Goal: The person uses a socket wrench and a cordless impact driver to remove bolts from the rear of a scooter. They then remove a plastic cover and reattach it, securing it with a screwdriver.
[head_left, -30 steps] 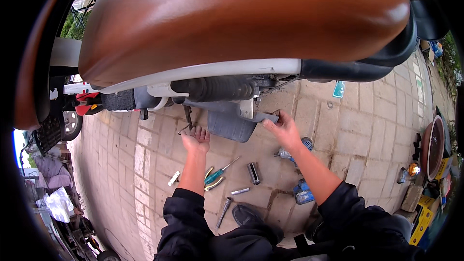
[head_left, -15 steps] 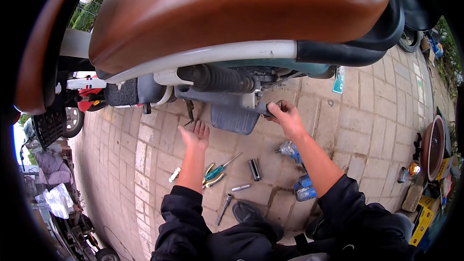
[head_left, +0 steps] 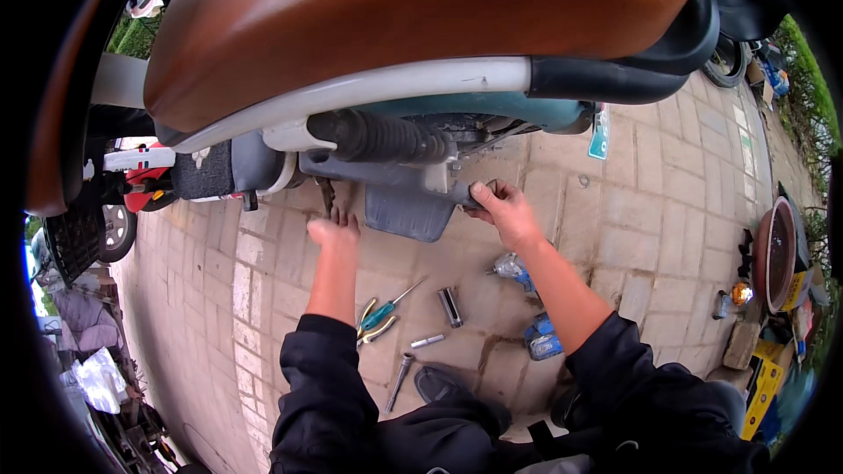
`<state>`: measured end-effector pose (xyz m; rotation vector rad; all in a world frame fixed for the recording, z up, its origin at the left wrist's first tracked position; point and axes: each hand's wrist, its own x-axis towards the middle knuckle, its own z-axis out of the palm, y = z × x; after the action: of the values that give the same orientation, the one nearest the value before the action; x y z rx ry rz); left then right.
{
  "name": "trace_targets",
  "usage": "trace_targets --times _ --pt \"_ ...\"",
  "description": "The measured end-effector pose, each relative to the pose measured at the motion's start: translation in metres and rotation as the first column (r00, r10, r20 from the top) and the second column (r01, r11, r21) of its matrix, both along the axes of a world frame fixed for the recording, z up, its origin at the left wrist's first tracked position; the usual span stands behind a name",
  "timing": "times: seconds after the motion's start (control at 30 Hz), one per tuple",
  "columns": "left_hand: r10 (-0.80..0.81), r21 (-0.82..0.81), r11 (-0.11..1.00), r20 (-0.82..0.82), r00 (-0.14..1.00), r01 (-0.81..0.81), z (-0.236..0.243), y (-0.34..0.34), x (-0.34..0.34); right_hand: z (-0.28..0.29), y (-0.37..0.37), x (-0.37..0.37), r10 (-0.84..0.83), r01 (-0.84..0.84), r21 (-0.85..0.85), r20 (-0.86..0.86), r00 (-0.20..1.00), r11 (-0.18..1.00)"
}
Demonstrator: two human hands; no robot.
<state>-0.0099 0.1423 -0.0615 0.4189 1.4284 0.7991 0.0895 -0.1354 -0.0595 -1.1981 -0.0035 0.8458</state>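
Below the brown seat (head_left: pixel 413 9) of a scooter, a dark grey plastic guard (head_left: pixel 406 212) hangs beside a black ribbed shock absorber (head_left: pixel 391 139). My right hand (head_left: pixel 502 213) is closed on the guard's right end, thumb on top and fingers curled behind. Just under a dark metal lever (head_left: pixel 327 196), my left hand (head_left: pixel 335 232) is raised with its fingers apart and slightly blurred; nothing shows in it. On the paving lie a teal-handled screwdriver (head_left: pixel 379 313), pliers (head_left: pixel 378 331), a black socket (head_left: pixel 450 307), a small silver rod (head_left: pixel 428 341) and a ratchet-like wrench (head_left: pixel 399 382).
A blue cordless power tool (head_left: pixel 543 338) lies beneath my right forearm. My shoe (head_left: pixel 439 384) is close to the wrench. At the right stand a brown basin (head_left: pixel 776 254) and a yellow box (head_left: pixel 762 397). Another vehicle (head_left: pixel 97 369) is at the left edge.
My left hand has turned and closed in on the metal lever, its palm less exposed. My right hand keeps hold of the guard's end. The whole view has shifted slightly.
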Motion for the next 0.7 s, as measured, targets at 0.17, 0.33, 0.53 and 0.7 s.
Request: trace_targets --times 0.17,0.33,0.53,0.7 --pt "-0.192 0.339 0.939 0.37 0.909 0.06 0.024 0.005 0.038 0.008 0.014 -0.007 -0.09 0.09 0.056 -0.001 0.996 0.994" --pt "-0.318 0.18 0.944 0.264 0.911 0.277 -0.001 0.002 0.005 0.004 0.008 -0.002 -0.019 0.016 0.031 0.082 0.996 0.999" --pt "-0.62 0.195 0.783 0.332 0.711 0.591 0.029 -0.077 -0.013 -0.023 0.005 -0.018 -0.19 0.172 0.157 0.112 0.975 0.973" --pt "-0.534 0.297 0.835 0.233 0.813 0.463 0.027 -0.078 -0.017 -0.002 0.01 -0.019 -0.118 0.106 0.076 0.19 0.975 0.992"
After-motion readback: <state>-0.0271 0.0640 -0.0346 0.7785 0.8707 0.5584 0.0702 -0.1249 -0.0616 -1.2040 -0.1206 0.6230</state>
